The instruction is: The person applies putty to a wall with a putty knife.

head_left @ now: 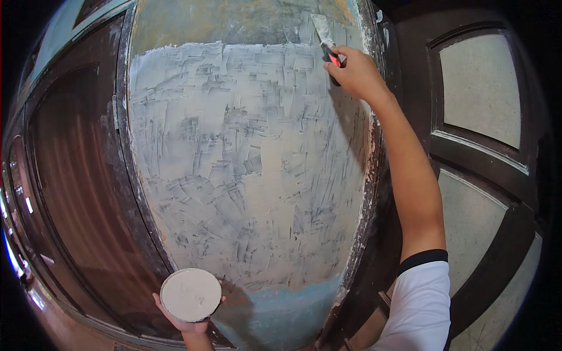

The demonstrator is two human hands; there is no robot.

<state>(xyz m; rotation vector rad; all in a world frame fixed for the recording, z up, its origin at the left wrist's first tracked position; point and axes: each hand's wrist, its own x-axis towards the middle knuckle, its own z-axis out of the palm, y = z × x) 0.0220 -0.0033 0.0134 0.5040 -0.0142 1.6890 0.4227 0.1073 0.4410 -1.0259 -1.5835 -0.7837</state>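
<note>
High on the right, my right hand [357,73] grips the black and red handle of a putty knife [322,30]. Its blade lies against the upper right of the wall panel, smeared with pale putty. Down at the lower left, my left hand [186,327] holds up a round tub [191,295] from beneath, with fingers showing at both sides. Off-white putty fills the tub to near its rim. Between the hands, the wall [252,152] carries a broad, streaky coat of whitish putty. Bare blue-grey and ochre wall shows above it, and blue paint below.
A dark-framed door or window with a reddish-brown curtain [76,158] stands left of the wall. At the right is a dark wooden door [421,105] with pale panels. A worn, paint-flecked post edge [370,175] borders the wall's right side.
</note>
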